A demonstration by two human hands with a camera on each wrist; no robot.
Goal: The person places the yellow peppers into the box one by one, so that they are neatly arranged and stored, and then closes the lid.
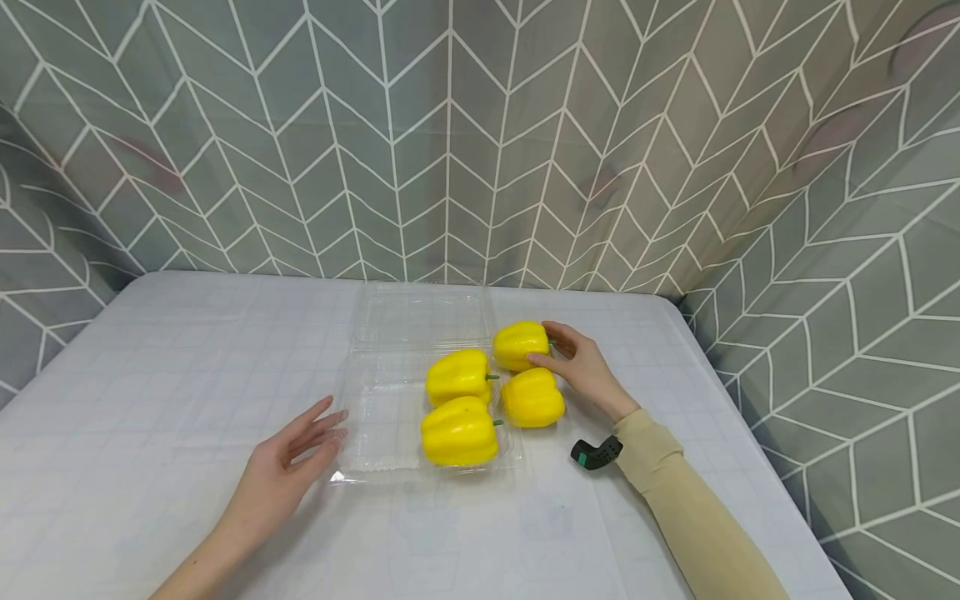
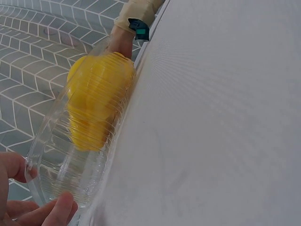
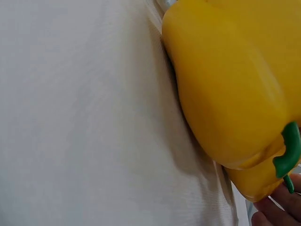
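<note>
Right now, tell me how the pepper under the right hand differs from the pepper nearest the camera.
The far pepper is gripped by the right hand; the near pepper is untouched. The far one sits at the clear box's back right edge, the near one at its front. Both are yellow.

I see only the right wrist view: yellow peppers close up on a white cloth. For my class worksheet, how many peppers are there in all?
Observer: Four peppers; the far pepper is the one the right hand grips.
Operator: Are they in anything?
Observer: Two lie in a clear box with its lid laid open; the gripped one and its neighbour sit at its right edge.
Operator: Where is the other hand?
Observer: The left hand has its fingers straight, its tips at the box's left edge; the left wrist view shows them touching the plastic.
</note>
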